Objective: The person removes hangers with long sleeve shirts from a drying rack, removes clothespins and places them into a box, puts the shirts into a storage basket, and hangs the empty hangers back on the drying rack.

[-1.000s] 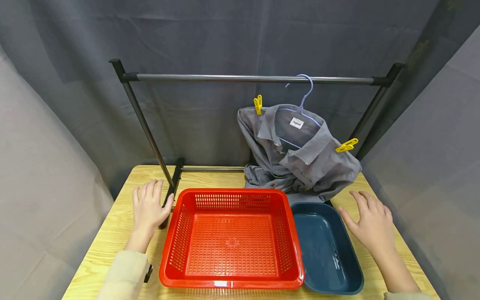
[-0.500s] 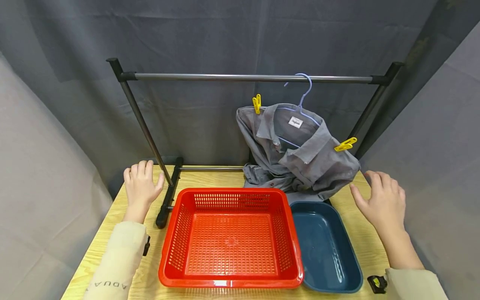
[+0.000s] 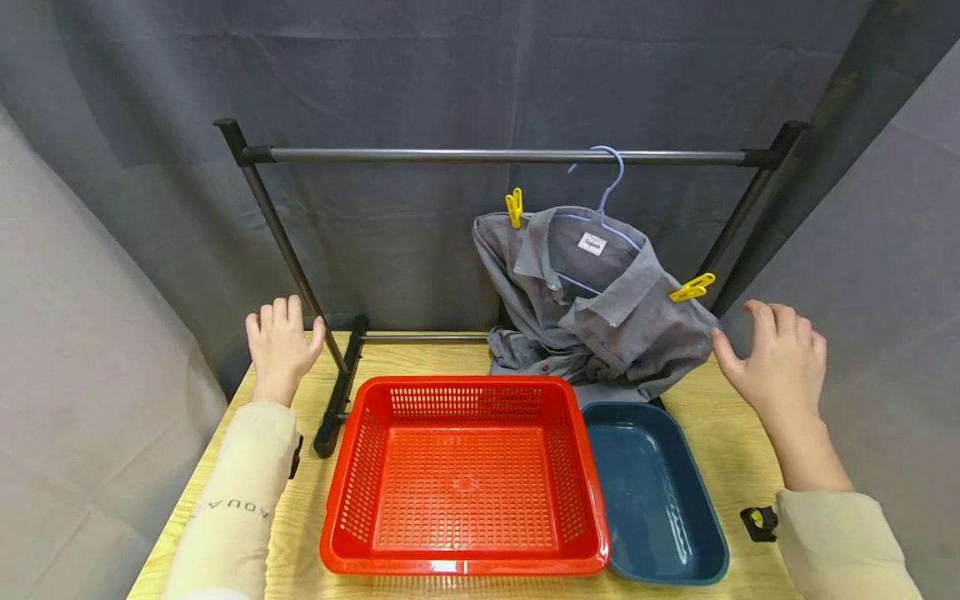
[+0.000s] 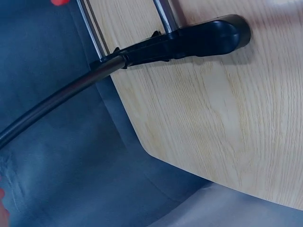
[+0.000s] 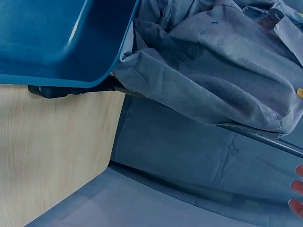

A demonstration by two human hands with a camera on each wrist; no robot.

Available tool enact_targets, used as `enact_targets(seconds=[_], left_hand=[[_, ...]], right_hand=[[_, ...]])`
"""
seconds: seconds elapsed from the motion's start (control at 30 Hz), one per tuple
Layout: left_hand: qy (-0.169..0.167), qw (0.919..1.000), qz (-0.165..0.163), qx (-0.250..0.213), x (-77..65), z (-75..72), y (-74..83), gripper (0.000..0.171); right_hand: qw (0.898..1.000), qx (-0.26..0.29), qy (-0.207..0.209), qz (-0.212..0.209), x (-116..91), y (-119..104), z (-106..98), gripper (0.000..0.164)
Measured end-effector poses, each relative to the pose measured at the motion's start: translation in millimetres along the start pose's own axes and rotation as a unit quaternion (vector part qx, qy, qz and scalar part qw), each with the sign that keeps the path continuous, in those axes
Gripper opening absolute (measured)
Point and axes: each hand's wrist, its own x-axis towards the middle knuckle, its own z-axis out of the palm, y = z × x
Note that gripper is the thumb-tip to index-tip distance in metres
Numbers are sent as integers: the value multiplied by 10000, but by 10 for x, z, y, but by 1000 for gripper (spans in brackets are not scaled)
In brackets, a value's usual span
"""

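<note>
My left hand (image 3: 282, 346) is raised beside the left upright of the rack (image 3: 277, 221), its fingers loose and holding nothing. On the other side, my right hand (image 3: 782, 367) hovers by the right sleeve of a grey collared shirt (image 3: 637, 333), thumb close to the cloth; I cannot tell whether it touches. The shirt hangs on a lilac hanger (image 3: 613, 179) hooked over the rack's top bar. Yellow clothespins sit at its shoulders, the left clothespin (image 3: 513, 208) upright and the right clothespin (image 3: 692, 287) slanted. Only some fingertips (image 5: 297, 189) show in the right wrist view.
A red perforated basket (image 3: 465, 560) stands at the front middle of the wooden table (image 3: 303, 533). Its right side overlaps a dark blue tub (image 3: 712, 533). The rack's black foot (image 4: 208, 40) rests on the table at the left. Grey curtains surround the table.
Both hands have moved forward, away from the front of the table. The right hand has also gone outward to the right, up to the shirt's sleeve. Shirt, basket and tub stay put.
</note>
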Motion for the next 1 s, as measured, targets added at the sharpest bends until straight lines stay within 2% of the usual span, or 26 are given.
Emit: enact_targets(seconds=[0.17, 0.27, 0.57, 0.8, 1.0], left_hand=[[-742, 9966, -268, 228, 78, -6, -34, 49], [-1008, 9939, -339, 287, 109, 6, -56, 50], [-1315, 9891, -562, 351, 227, 41, -66, 52], [-1303, 9889, -659, 259, 329, 66, -30, 53], [-1296, 9878, -810, 299, 353, 75, -8, 54]], right_hand=[[9996, -65, -235, 167, 68, 7, -3, 51], [9992, -63, -324, 218, 102, 16, 6, 51], [9972, -71, -722, 164, 194, -7, 13, 56], [9970, -117, -758, 72, 228, -14, 60, 56], [9958, -152, -894, -107, 268, -41, 108, 54]])
